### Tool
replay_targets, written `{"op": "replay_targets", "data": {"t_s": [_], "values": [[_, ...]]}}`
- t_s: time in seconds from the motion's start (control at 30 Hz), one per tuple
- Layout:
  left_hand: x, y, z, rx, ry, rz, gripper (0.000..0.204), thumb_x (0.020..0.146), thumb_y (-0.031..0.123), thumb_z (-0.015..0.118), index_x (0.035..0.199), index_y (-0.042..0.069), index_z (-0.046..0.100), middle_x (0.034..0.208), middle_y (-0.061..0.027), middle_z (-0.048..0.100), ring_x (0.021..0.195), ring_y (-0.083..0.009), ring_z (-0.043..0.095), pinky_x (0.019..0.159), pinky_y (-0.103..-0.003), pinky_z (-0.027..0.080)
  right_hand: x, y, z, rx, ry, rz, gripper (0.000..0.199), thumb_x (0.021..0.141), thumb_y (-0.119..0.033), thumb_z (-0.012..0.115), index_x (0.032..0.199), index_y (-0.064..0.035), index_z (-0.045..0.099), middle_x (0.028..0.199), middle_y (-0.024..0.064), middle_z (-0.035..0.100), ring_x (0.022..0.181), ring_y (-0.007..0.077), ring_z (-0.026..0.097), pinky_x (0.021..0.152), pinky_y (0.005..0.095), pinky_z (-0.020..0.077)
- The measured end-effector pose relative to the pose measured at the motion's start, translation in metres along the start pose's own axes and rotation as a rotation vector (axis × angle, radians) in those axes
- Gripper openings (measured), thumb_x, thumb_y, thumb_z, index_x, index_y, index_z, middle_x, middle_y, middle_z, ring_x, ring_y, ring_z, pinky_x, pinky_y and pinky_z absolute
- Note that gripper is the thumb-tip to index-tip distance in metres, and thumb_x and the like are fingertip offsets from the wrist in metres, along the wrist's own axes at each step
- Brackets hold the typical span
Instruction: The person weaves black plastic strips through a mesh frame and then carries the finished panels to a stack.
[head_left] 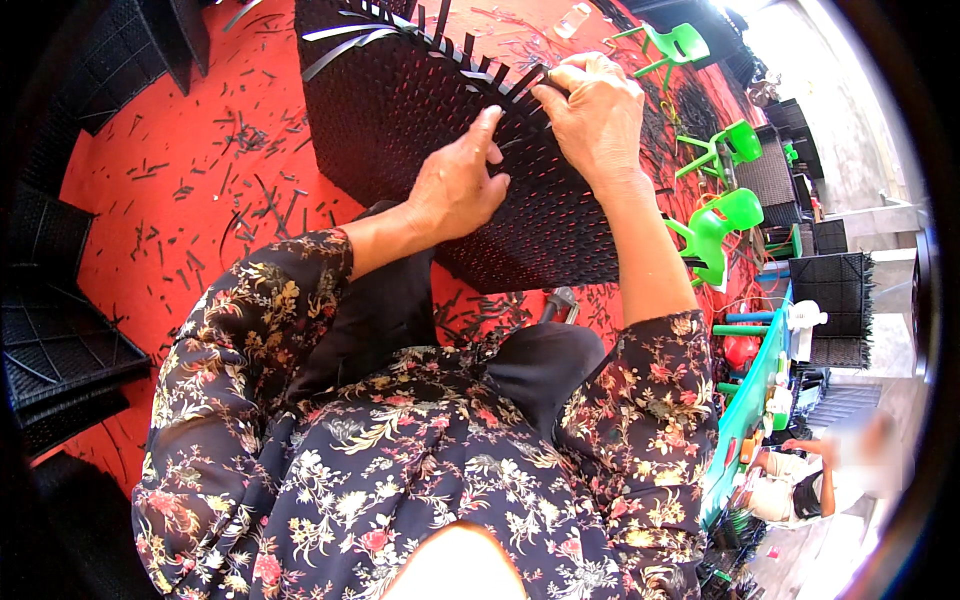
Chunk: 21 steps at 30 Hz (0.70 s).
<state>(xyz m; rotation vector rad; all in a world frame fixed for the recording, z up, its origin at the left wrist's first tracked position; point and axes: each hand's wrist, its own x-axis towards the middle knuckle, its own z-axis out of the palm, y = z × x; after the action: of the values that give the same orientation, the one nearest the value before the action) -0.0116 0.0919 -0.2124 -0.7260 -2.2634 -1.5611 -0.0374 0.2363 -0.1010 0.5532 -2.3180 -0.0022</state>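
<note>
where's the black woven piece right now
In the head view, the black woven piece sits upper centre over the red floor, left hand over its face, right hand at the black strips along its edge.

Strong glare at upper right, blown near white; floor (pixel 125 235) bright. Stacks (pixel 60 345) at left sink into shadow. Picture edges black, bowed; co-worker's head (pixel 866 440) blurred.

From here, a large black panel woven from flat strips (pixel 385 115) is leaning at a slant above the red floor (pixel 130 205), its small gaps showing red. Short black strip ends (pixel 441 22) are jutting from its upper edge; shiny grey strips (pixel 352 45) are trailing at its upper left.
</note>
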Motion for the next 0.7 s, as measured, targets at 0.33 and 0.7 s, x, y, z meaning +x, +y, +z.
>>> {"op": "replay_targets", "data": {"t_s": [0.33, 0.7], "values": [[0.023, 0.002, -0.002, 0.125, -0.003, 0.023, 0.081, 0.074, 0.008, 0.064, 0.142, 0.003, 0.020, 0.088, -0.0149, 0.060, 0.070, -0.0255, 0.058, 0.066, -0.035, 0.048, -0.007, 0.006, 0.004, 0.042, -0.043, -0.005, 0.018, 0.075, -0.028, 0.065, 0.082, -0.0123, 0.069, 0.092, 0.0064, 0.062, 0.093, 0.0259, 0.057, 0.080, 0.0422, 0.0402], [0.033, 0.006, 0.009, 0.145, -0.060, 0.001, 0.081, 0.073, 0.011, 0.061, 0.139, -0.001, 0.016, 0.101, -0.0294, 0.057, 0.094, -0.0425, 0.057, 0.080, -0.047, 0.047, 0.006, -0.006, -0.006, -0.012, 0.232, -0.141, 0.030, 0.067, -0.034, 0.071, 0.086, -0.0114, 0.067, 0.099, 0.0069, 0.060, 0.104, 0.0272, 0.052, 0.088, 0.0451, 0.0361]]}}
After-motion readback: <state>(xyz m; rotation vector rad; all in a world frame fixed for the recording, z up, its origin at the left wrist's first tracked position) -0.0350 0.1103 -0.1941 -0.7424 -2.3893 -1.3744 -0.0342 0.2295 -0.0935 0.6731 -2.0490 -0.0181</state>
